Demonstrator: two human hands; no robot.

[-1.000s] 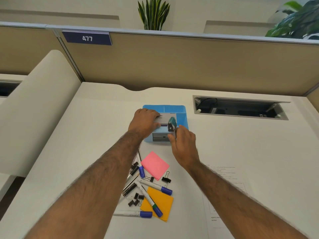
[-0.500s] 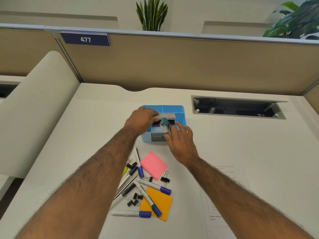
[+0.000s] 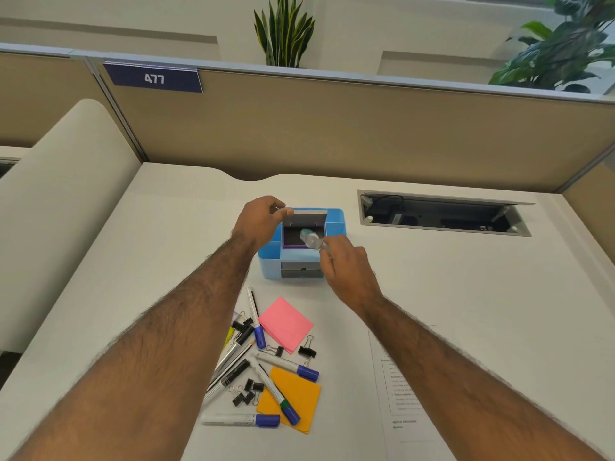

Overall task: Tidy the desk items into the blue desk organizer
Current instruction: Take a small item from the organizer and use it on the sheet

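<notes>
- Blue desk organizer [image 3: 269, 261] sits mid-desk, just beyond the loose pile, and its grey lid [image 3: 307, 216] now stands flipped up, where a second ago it lay nearly shut.
- Our left hand [image 3: 258, 221] pinches the lid's left corner, propping it open.
- Our right hand [image 3: 346, 261] grips a small teal-tipped item [image 3: 310, 237], now over the open dark compartment; we judge the drop comes next.
- Markers [image 3: 286, 364], binder clips [image 3: 306, 351] and sticky pads [image 3: 286, 322] wait on the desk.
</notes>
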